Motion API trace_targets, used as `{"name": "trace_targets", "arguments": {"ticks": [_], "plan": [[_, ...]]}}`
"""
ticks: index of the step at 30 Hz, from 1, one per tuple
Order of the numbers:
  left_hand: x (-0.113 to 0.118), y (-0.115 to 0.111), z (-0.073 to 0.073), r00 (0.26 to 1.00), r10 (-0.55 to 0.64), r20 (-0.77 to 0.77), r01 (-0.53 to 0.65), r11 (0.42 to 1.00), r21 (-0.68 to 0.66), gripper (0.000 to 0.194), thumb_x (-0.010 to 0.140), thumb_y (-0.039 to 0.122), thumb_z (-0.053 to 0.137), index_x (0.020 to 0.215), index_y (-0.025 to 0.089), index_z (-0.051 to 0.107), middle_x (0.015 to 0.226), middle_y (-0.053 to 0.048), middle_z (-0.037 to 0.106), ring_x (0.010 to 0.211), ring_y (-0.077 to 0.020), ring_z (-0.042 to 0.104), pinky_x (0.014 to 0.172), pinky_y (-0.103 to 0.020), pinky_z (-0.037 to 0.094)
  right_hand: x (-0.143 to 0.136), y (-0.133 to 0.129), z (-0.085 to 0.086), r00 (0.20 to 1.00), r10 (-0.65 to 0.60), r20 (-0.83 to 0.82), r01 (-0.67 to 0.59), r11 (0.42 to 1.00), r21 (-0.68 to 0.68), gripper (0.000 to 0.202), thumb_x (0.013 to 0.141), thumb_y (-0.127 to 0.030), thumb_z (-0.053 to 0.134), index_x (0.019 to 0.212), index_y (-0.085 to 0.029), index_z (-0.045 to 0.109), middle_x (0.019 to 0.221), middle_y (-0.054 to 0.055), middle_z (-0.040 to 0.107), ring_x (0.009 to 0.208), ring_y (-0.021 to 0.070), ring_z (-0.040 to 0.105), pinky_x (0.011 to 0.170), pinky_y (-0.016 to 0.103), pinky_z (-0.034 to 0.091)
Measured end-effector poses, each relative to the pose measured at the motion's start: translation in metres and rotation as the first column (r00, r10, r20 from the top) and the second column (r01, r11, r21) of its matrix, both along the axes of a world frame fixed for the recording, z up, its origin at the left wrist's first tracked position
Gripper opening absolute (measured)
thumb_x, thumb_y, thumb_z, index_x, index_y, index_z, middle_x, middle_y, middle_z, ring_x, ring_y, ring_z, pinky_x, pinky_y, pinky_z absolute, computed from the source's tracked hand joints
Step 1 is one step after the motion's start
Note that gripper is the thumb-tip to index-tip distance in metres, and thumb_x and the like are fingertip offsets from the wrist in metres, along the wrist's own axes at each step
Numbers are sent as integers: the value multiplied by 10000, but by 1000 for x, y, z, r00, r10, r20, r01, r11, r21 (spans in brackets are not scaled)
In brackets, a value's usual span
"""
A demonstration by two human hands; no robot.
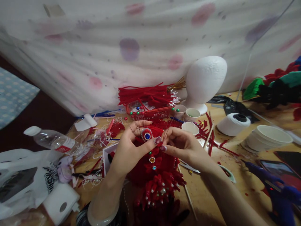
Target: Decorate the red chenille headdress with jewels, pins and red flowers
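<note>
Between my hands is a red velvet headpiece (141, 171), trimmed with a blue gem (147, 136) in a sparkling ring, an amber gem (152, 160) and a small light-blue gem (154, 168). My left hand (131, 149) is closed on its upper edge, thumb in front and fingers behind. My right hand (185, 146) pinches the same edge just to the right, its fingertips close to the left thumb. Thin dark wires tipped with green, blue and red beads rise around the fingers. Lower down hangs a cluster of red velvet loops (162, 183) with pearl tips.
Behind stand a red basket (150, 113) under red velvet stems (145, 95) and a white foam head (207, 78). Paper cups (192, 113), a thread cone (233, 124), a blue glue gun (275, 185) and a phone (277, 168) lie right. A plastic bottle (53, 139) lies left among scraps.
</note>
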State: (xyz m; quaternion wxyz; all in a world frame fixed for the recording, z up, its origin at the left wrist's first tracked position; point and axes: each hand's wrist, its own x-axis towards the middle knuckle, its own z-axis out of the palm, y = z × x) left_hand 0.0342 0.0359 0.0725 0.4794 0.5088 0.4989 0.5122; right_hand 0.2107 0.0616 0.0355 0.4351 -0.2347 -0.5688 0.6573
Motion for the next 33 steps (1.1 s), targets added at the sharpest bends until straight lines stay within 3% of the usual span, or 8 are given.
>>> {"name": "trace_targets", "arguments": {"ticks": [8,16,21,26,33], "plan": [[-1,-1,-1,1000,5,-8,-5,1000,0,436,705,250,813,1091,211,617,825,18,680,674,-104,630,613,-196,492,-1,-3,3,996,-34,77,34,999,14,229,738,-234,824,816,-177,615,736,-30,602,620,86,471,551,221,357],[0,0,0,1000,-4,-7,5,1000,8,432,701,245,810,1083,198,614,794,32,647,654,-96,587,614,-201,475,2,-4,4,988,-16,154,10,999,39,222,744,-200,816,844,-184,619,751,-27,633,634,90,485,569,227,369],[-4,-1,-1,999,-30,-38,30,999,-14,447,731,275,798,1124,212,594,840,33,639,725,-100,583,691,-214,474,1,-3,4,988,-54,142,40,994,101,180,781,-241,781,869,-188,634,780,-22,636,650,92,501,589,229,385],[-9,1,-2,994,-81,-71,80,997,-8,443,780,405,759,1151,228,595,996,-8,669,876,-143,616,780,-250,473,-1,0,5,979,-116,169,81,976,204,113,848,-290,715,866,-195,656,823,-9,642,757,116,553,691,252,427],[-10,1,-2,991,-85,-107,87,996,10,415,772,422,769,1131,251,651,1077,-16,707,978,-168,636,826,-246,473,-3,-1,5,968,-132,213,98,982,160,165,849,-335,692,909,-182,672,827,17,652,723,132,549,671,280,421]]}}
